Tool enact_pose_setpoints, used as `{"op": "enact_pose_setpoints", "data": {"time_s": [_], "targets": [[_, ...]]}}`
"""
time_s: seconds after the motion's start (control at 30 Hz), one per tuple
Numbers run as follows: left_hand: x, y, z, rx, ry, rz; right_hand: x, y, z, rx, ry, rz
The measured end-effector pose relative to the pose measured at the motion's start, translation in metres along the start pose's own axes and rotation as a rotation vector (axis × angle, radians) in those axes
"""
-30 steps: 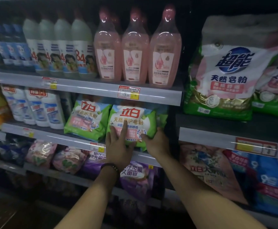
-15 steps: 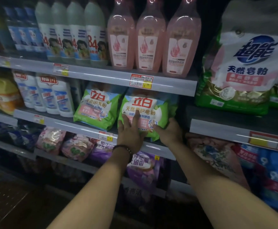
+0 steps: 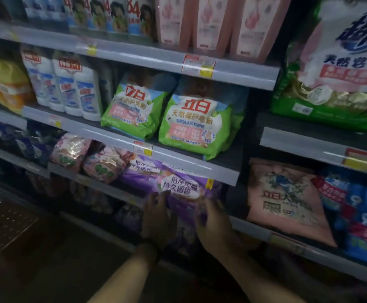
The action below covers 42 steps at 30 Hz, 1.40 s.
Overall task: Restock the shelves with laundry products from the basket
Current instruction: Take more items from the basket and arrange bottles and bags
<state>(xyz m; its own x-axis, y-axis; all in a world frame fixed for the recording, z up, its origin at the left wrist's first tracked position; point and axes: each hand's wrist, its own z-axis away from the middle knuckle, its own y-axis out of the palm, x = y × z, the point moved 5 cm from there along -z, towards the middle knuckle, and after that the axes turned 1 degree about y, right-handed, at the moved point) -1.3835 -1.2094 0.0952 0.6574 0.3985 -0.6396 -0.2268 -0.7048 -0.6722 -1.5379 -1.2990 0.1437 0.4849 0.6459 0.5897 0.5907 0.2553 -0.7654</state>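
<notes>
**A:** How far along are we?

**B:** Two green bags [image 3: 196,125] stand side by side on the middle shelf [image 3: 112,136], so we judge that row stocked. Now we work one level down: the purple bag [image 3: 178,189] sits at the front of the lower shelf [image 3: 91,182], just under the price rail.

**A:** And our hands?

**B:** Our left hand [image 3: 156,215] is on its left edge and our right hand [image 3: 213,221] on its right. The fingers seem curled onto the film, gripping it, though the dim blur leaves us unsure.

**A:** What remains?

**B:** This bag is not yet settled, we think. The basket is out of view, so we cannot count what is left.

**A:** How will it handle?

**B:** It is a glossy, crinkled pouch, soft and pillowy. We expect it to sag and slide, unlike the rigid white bottles [image 3: 69,84].
</notes>
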Motion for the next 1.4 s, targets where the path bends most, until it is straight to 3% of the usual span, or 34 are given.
{"op": "enact_pose_setpoints", "data": {"time_s": [0.1, 0.47, 0.63, 0.83, 1.1, 1.4], "targets": [[0.029, 0.035, 0.007, 0.105, -0.061, -0.066, -0.032, 0.034, 0.001, 0.083, 0.104, 0.012], [0.04, 0.123, -0.011, -0.004, -0.136, 0.103, -0.098, 0.083, -0.125, -0.152, 0.423, -0.156], [0.049, 0.158, -0.008, 0.109, -0.24, 0.121, -0.19, 0.129, -0.192, -0.163, 0.602, -0.369], [0.051, 0.157, -0.014, 0.209, -0.261, 0.136, -0.139, 0.107, -0.167, -0.183, 0.78, -0.558], [0.058, 0.155, -0.008, 0.173, -0.284, 0.178, -0.133, 0.113, -0.169, -0.139, 0.78, -0.796], [0.059, 0.16, -0.028, 0.178, -0.258, 0.052, -0.13, 0.104, -0.18, -0.29, 0.746, -0.98]]}}
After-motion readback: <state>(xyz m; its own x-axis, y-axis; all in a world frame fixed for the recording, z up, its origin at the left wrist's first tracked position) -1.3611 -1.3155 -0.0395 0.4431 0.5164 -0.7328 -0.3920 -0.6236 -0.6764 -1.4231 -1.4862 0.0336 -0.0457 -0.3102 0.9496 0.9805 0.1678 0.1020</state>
